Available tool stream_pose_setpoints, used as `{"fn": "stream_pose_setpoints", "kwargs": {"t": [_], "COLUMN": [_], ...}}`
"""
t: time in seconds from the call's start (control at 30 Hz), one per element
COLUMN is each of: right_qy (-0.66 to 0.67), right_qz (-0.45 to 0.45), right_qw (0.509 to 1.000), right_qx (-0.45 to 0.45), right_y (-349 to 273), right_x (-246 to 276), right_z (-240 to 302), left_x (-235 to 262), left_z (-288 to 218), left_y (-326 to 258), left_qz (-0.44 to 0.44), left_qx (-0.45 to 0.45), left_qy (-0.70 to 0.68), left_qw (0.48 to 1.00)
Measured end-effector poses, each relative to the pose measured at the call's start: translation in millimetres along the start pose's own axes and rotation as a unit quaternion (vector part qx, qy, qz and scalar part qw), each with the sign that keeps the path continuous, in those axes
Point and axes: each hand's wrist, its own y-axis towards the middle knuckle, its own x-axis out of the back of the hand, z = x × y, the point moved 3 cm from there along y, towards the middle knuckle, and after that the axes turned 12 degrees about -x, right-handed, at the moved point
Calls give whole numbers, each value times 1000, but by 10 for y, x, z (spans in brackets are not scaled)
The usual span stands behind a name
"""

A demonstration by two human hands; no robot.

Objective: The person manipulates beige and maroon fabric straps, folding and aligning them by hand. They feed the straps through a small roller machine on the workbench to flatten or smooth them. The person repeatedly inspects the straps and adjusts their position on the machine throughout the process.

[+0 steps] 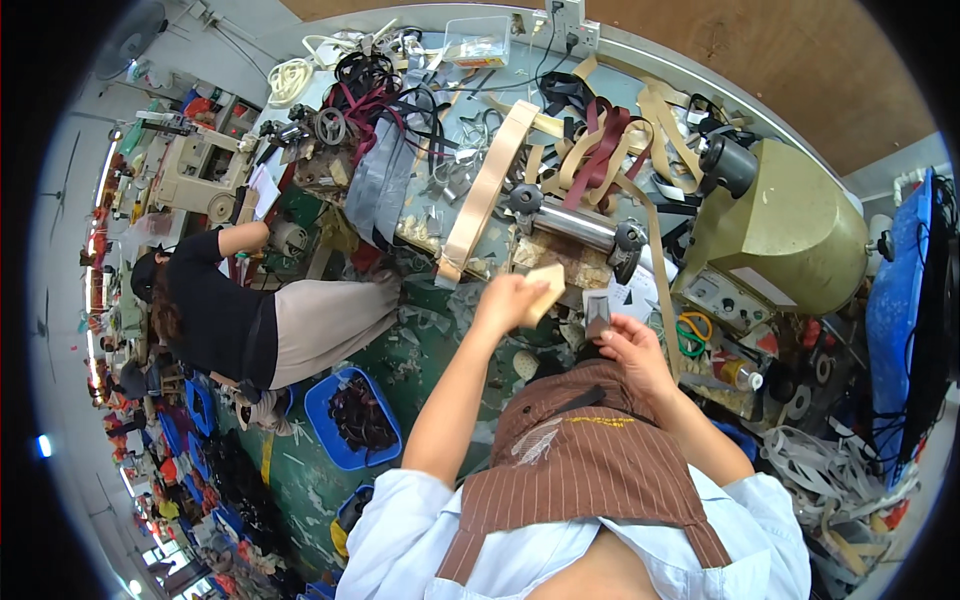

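Observation:
My left hand (508,304) is closed round a pale yellow block (545,294), whose material I cannot make out. Close by on the right, my right hand (637,352) pinches a small flat grey rectangular plate (597,312) between thumb and fingers. Block and plate are apart, both in front of my brown striped apron. Just beyond them stands a metal roller (578,226) with dark round ends, mounted over a worn, crusted block. Left of the roller, a wide beige strap (488,190) slants across the workbench (470,110).
An olive-green machine (765,235) with a control panel stands at the right. Beige and maroon straps (605,150) lie tangled behind the roller. On the left a person in black (225,310) bends beside a sewing machine (205,175). A blue basket (335,455) of dark pieces sits on the floor.

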Motion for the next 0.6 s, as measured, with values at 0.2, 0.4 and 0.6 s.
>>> {"fn": "stream_pose_setpoints", "kwargs": {"t": [0.2,0.4,0.6], "right_qy": [-7,-74,-96], "right_qz": [49,171,185], "right_qw": [982,962,961], "right_qx": [183,201,180], "right_y": [24,-147,-253], "right_x": [-736,-1146,-1301], "right_z": [463,571,588], "left_x": [326,526,543], "left_z": [-739,-817,-907], "left_y": [-1025,-1261,-1269], "left_qz": [-86,-181,-294], "left_qx": [-100,-115,-245], "left_qy": [-219,-170,-202], "left_qw": [967,962,902]}}
